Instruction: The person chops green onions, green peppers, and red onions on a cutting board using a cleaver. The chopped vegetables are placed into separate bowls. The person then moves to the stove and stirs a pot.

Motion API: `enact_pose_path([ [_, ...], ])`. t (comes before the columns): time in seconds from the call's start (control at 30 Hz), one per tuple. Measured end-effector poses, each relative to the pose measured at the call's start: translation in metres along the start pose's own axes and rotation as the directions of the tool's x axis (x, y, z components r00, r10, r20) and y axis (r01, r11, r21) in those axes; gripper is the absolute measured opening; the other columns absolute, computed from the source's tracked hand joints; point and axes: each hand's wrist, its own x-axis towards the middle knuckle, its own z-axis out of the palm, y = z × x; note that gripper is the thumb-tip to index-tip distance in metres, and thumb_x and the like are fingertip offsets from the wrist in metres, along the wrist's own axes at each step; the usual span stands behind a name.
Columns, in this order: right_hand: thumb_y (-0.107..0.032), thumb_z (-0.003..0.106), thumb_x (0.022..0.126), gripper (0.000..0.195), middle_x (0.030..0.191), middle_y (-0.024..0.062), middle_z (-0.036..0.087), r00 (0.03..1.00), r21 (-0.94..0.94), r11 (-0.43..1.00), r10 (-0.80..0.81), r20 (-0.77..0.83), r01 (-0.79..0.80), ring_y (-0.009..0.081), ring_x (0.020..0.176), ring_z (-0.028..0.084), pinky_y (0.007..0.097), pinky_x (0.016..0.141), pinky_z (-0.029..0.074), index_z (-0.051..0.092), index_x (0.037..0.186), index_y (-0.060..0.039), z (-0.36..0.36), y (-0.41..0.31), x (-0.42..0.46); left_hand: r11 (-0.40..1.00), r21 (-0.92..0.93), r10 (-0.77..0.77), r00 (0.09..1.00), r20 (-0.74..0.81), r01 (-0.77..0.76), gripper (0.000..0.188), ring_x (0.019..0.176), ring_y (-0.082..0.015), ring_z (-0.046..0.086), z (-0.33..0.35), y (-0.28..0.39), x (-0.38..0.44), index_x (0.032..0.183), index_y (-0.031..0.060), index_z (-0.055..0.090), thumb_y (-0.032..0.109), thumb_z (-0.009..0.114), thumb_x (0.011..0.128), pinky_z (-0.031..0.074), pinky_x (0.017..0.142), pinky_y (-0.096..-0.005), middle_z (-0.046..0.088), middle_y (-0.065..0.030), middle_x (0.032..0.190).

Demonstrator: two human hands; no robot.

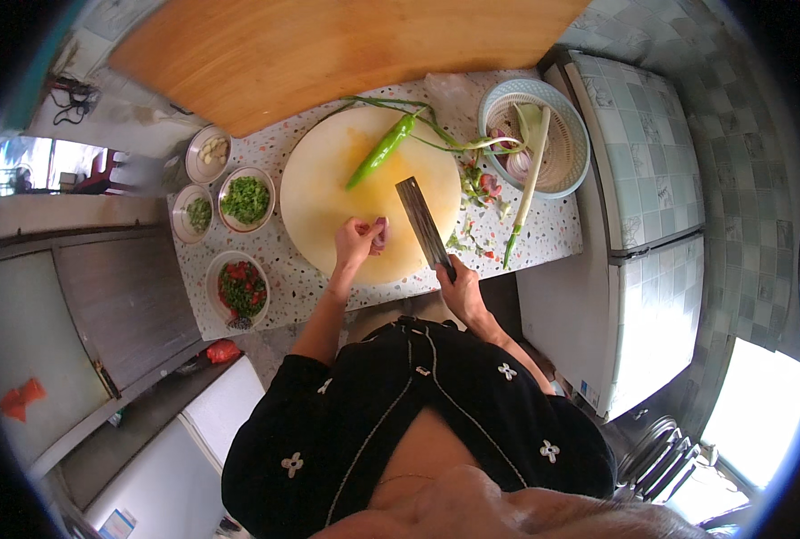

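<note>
Between the fingers of my left hand (355, 242) is a piece of red onion (382, 232), held over the near part of a round cutting board (312, 168). My right hand (463, 288) grips the handle of a cleaver (421, 219), its blade slanting over the board's right side. A long green chili pepper (383, 149) lies whole on the far part of the board, stem pointing away to the right. Yellow-orange stains mark the board's surface around the pepper.
Left of the board stand bowls of chopped greens (244, 200), garlic cloves (212, 149), pale green bits (198, 214) and mixed red and green pieces (241, 288). At right, a blue basket (578, 162) holds onion and scallion (533, 168). Vegetable scraps (481, 185) lie nearby. A refrigerator (643, 155) adjoins the table.
</note>
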Motion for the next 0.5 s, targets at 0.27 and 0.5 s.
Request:
enact_pose_path([
  [0.27,-0.01,0.057,0.09,0.016,0.078,0.027,0.063,0.991,-0.19,0.98,-0.036,0.132,0.061,0.0435,0.074,0.064,0.0499,0.062,0.05,0.055,0.101,0.0017,0.004,-0.016,0.001,0.808,0.557,0.188,0.98,0.07,-0.194,0.019,0.061,-0.0292,0.065,0.01,-0.027,-0.006,0.085,-0.0003,0.061,0.014,0.073,0.084,0.052,0.056,-0.0403,0.065,-0.0132,0.075],
  [0.5,-0.015,0.052,0.094,0.02,0.085,0.0205,0.063,0.956,-0.447,0.886,0.016,0.294,0.123,0.0406,0.07,0.065,0.0489,0.063,0.055,0.048,0.11,-0.0039,0.016,-0.026,-0.004,0.38,0.411,0.857,0.482,0.179,-0.829,0.018,0.088,-0.03,0.063,0.009,0.012,-0.03,0.093,0.0039,0.069,-0.003,0.064,0.077,0.051,0.08,-0.0404,0.067,-0.0097,0.097],
])
